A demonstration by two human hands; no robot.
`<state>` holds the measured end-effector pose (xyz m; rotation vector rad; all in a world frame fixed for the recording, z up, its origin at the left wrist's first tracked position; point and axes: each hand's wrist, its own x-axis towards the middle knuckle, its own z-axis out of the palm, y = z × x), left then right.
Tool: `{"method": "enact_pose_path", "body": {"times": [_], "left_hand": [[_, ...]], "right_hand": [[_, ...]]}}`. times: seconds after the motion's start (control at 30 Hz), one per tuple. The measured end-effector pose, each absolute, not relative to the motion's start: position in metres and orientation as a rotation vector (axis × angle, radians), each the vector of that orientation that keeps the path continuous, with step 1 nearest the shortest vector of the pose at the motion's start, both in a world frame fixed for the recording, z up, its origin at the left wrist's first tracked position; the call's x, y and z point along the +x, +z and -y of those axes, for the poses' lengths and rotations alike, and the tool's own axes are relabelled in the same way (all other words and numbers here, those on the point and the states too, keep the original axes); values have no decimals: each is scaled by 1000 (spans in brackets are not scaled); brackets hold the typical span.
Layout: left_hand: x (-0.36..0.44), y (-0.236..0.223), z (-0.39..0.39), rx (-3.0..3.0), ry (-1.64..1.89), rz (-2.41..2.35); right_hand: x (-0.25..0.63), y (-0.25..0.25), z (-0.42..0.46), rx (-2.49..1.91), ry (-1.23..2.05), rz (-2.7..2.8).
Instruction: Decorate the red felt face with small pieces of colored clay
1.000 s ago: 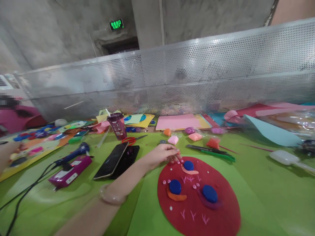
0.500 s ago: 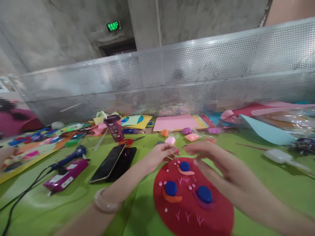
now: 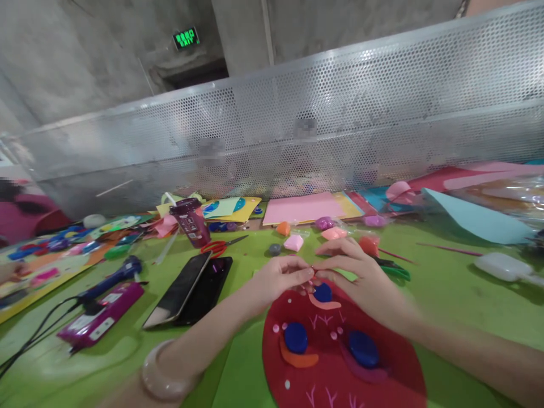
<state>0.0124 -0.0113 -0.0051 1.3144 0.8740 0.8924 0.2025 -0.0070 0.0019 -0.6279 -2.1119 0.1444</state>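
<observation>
My left hand (image 3: 278, 282) is closed in a pinch above the far edge of a red oval sheet (image 3: 314, 371). Its fingertips meet those of my right hand (image 3: 355, 272), which is also pinching. Between them shows a small red piece (image 3: 313, 272), apparently modelling clay, mostly hidden by the fingers. The sheet carries blue clay discs (image 3: 363, 348) with curved strips under them, an orange strip (image 3: 300, 358) among these. Small pink balls (image 3: 276, 328), white dots and thin pink forked marks lie around the discs.
Left of my arms are two phones (image 3: 181, 289), a purple power strip (image 3: 102, 317), a blue glue gun (image 3: 113, 277) and a lidded cup (image 3: 191, 221). Red-handled scissors (image 3: 216, 247), clay packets (image 3: 293, 242) and coloured paper (image 3: 297, 208) lie beyond. A perforated metal panel (image 3: 272, 141) stands behind the table.
My right hand has come left and its fingertips now meet my left hand's at the small red piece. The camera view has shifted slightly.
</observation>
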Motion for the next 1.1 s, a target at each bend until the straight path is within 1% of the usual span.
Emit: {"method": "enact_pose_path", "body": {"times": [0.2, 0.6, 0.73, 0.9, 1.1], "left_hand": [[12, -2, 15, 1307, 838, -917], [11, 0, 18, 1372, 784, -897], [9, 0, 18, 1493, 743, -929], [8, -3, 19, 1482, 693, -905], [9, -2, 19, 1466, 732, -880]], "right_hand": [[202, 3, 8, -620, 67, 2103], [203, 4, 13, -589, 170, 2111], [202, 4, 14, -649, 320, 2083], [202, 6, 16, -714, 577, 2055], [202, 9, 18, -702, 677, 2036]]}}
